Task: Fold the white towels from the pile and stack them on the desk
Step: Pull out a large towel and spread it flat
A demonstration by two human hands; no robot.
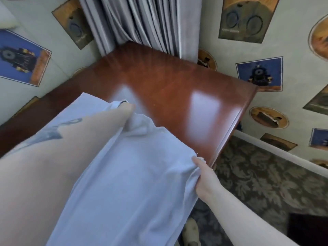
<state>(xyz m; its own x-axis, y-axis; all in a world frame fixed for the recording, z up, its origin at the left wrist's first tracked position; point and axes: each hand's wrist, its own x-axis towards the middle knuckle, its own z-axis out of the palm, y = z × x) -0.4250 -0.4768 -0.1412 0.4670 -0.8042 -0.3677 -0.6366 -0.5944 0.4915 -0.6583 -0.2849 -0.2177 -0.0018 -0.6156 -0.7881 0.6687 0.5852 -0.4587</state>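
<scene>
Head view: we hold a white towel [127, 183] stretched over the worktop [168, 80].

Our left hand [126, 112], mid-frame, pinches its far corner; our right hand [204, 176], lower right, has its grip closed on the near edge.

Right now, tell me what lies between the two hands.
In the head view, the white towel spans the stretch between the left hand and the right hand; each grips an edge of it above the desk.
</scene>
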